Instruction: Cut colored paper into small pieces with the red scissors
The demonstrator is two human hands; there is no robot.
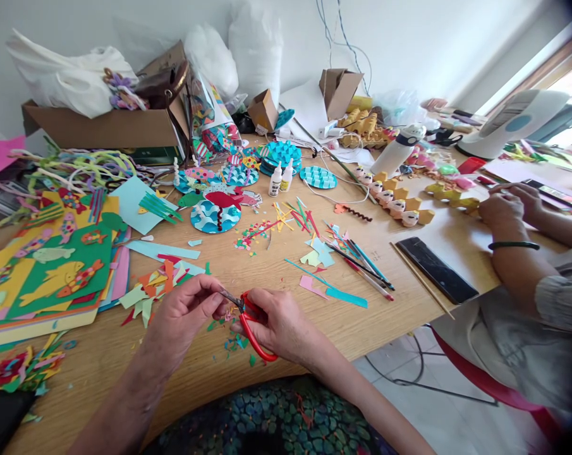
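Observation:
My right hand (279, 322) grips red-handled scissors (250, 325), with the blades pointing left. My left hand (186, 313) pinches a tiny scrap of paper (229, 309) right at the blade tips; the scrap is too small to make out. Both hands hover over the near edge of a wooden table (361, 328). Small coloured paper clippings (233, 344) lie on the table just under the scissors.
Stacked coloured paper sheets with fish cut-outs (53, 272) lie at the left. Blue round paper crafts (217, 212), glue bottles (280, 179), pencils (361, 259) and a black phone (436, 268) fill the middle. A cardboard box (105, 123) stands behind. Another person's hands (506, 208) work at the right.

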